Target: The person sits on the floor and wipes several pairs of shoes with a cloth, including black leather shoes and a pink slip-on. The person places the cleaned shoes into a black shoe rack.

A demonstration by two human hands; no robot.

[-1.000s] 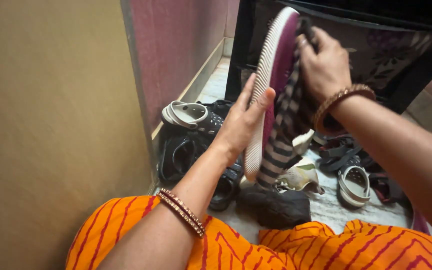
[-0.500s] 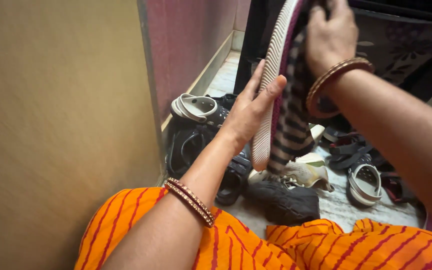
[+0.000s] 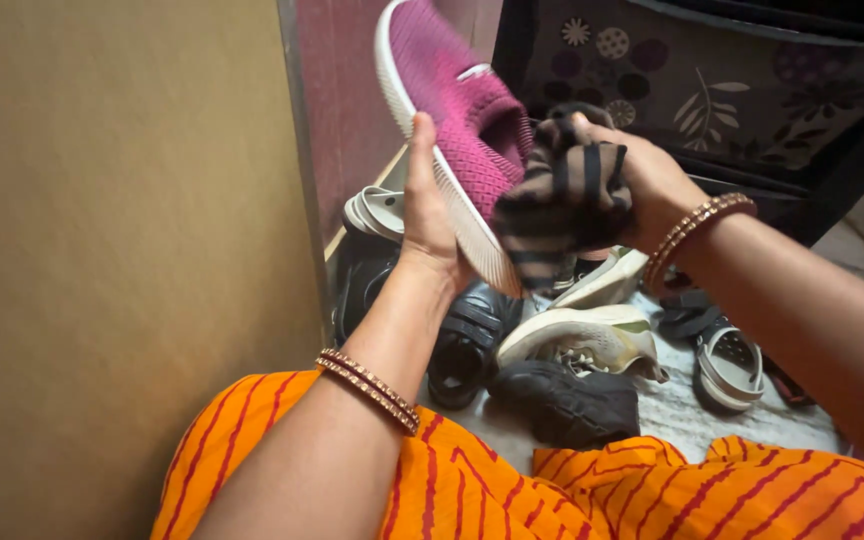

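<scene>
Two hands are working in the head view: left hand [image 3: 430, 215] is gripping the magenta knit shoe [image 3: 452, 110] by its white sole, raised near the wall; right hand [image 3: 642, 190] is clutching a striped cloth [image 3: 562, 200] against it, above floor shoes [image 3: 577, 345].

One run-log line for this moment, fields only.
left hand: holds magenta knit shoe by sole | right hand: presses striped cloth on shoe | floor: sandals, black shoe
</scene>
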